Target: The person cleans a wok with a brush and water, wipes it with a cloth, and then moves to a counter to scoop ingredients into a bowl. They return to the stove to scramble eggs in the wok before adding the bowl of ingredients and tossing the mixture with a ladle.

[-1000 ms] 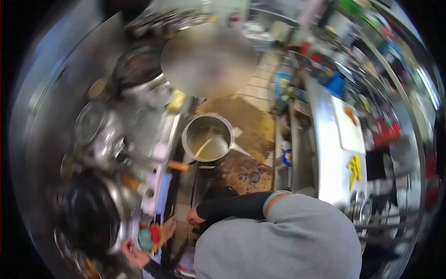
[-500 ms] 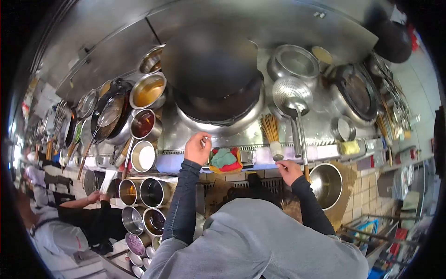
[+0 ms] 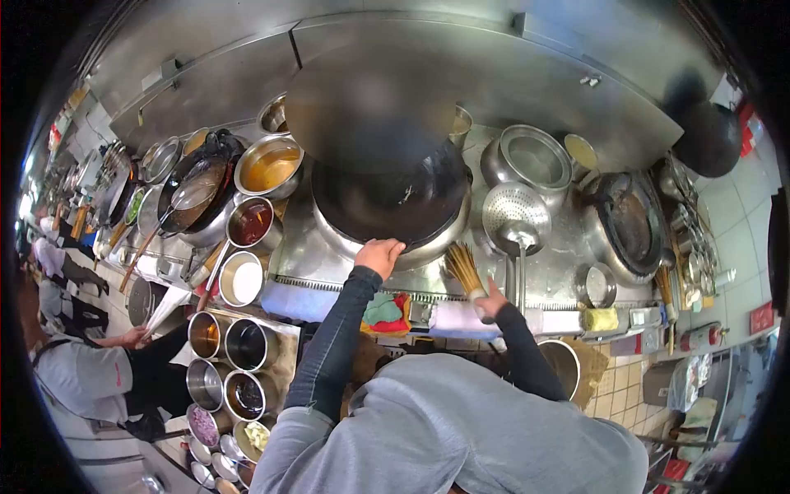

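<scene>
My left hand (image 3: 381, 258) is closed at the near rim of a large dark wok (image 3: 387, 202) on the stove. Bits of pale residue lie inside the wok, and a blurred patch covers its upper part. In my right hand (image 3: 493, 301) is the handle end of a bamboo wok brush (image 3: 463, 265), its bristles tilted up and left towards the wok. Just right of the brush rests a perforated skimmer (image 3: 506, 207) with a ladle (image 3: 524, 236) lying over it. Folded cloths (image 3: 383, 311) sit on the stove's front edge below my left hand.
Left of the wok stand bowls of amber liquid (image 3: 270, 168) and red sauce (image 3: 250, 222), and a white-filled pot (image 3: 242, 278). Several pots (image 3: 252, 344) stand lower left. A lidded pot (image 3: 535, 156) and another wok (image 3: 629, 226) are rightward. A co-worker (image 3: 86, 362) stands at left.
My left hand has moved from above the front ledge to the wok's rim. My right hand has taken hold of the bamboo brush and lifted it from upright to a leftward tilt.
</scene>
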The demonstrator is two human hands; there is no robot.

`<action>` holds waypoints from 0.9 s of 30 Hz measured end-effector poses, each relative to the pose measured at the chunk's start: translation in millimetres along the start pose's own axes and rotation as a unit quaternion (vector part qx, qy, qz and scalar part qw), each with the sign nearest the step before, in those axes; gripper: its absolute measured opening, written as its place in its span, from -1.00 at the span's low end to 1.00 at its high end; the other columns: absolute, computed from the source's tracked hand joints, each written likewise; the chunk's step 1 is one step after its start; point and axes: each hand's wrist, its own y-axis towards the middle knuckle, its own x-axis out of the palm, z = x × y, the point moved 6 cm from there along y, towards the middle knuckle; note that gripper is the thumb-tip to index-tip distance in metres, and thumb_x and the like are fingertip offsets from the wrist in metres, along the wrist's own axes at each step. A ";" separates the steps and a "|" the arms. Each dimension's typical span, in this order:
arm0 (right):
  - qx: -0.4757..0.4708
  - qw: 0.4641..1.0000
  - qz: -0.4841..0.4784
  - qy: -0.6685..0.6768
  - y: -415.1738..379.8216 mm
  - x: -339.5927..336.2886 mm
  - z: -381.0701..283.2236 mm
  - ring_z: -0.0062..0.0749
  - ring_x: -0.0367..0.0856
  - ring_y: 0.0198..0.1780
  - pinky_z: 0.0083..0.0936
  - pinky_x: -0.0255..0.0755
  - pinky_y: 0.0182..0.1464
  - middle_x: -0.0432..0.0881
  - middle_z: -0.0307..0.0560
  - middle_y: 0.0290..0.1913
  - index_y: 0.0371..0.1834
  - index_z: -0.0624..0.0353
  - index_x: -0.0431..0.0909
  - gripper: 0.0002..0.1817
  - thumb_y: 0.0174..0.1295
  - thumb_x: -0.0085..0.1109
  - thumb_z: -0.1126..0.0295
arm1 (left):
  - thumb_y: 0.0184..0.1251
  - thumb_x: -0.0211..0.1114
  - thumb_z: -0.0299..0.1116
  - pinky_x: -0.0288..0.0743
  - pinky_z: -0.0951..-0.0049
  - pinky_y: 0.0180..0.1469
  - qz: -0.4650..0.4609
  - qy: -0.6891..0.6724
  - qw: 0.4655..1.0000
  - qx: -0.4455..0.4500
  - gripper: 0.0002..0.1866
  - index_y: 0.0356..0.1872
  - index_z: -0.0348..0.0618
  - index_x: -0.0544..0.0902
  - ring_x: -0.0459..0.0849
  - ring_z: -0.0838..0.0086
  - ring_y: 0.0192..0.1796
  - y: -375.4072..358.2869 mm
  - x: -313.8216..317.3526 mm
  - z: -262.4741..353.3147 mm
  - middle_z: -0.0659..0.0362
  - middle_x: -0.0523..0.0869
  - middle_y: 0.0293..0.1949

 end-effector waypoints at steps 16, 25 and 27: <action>-0.356 0.870 -0.033 -0.339 34.6 -19.4 -267.0 -0.01 0.52 0.00 -0.31 0.37 0.10 0.48 0.06 0.06 0.31 -0.19 0.23 -0.36 0.09 0.14 0.21 | 0.14 0.21 0.00 0.48 0.25 -0.16 0.014 0.057 0.997 -0.054 -0.67 -0.37 -0.04 0.71 0.61 0.24 -0.24 0.7 3.5 1.5 0.12 0.68 -0.42; -0.186 0.884 0.313 -0.293 205.0 -176.7 -306.2 0.07 0.56 -0.10 -0.16 0.44 -0.05 0.60 0.15 -0.14 -0.07 0.08 0.54 -0.57 0.03 0.13 0.09 | 0.11 0.25 -0.01 0.49 0.29 -0.20 0.032 0.049 0.998 -0.029 -0.67 -0.41 -0.06 0.71 0.61 0.26 -0.29 1.6 7.4 -3.1 0.13 0.66 -0.51; -0.169 0.900 0.307 -0.258 194.8 -139.9 -309.8 0.04 0.56 -0.08 -0.17 0.45 -0.04 0.60 0.13 -0.12 -0.07 0.10 0.54 -0.58 0.05 0.12 0.12 | 0.10 0.26 -0.02 0.49 0.28 -0.20 0.035 0.048 0.998 -0.021 -0.68 -0.42 -0.07 0.70 0.61 0.25 -0.30 4.0 2.7 -2.8 0.13 0.65 -0.52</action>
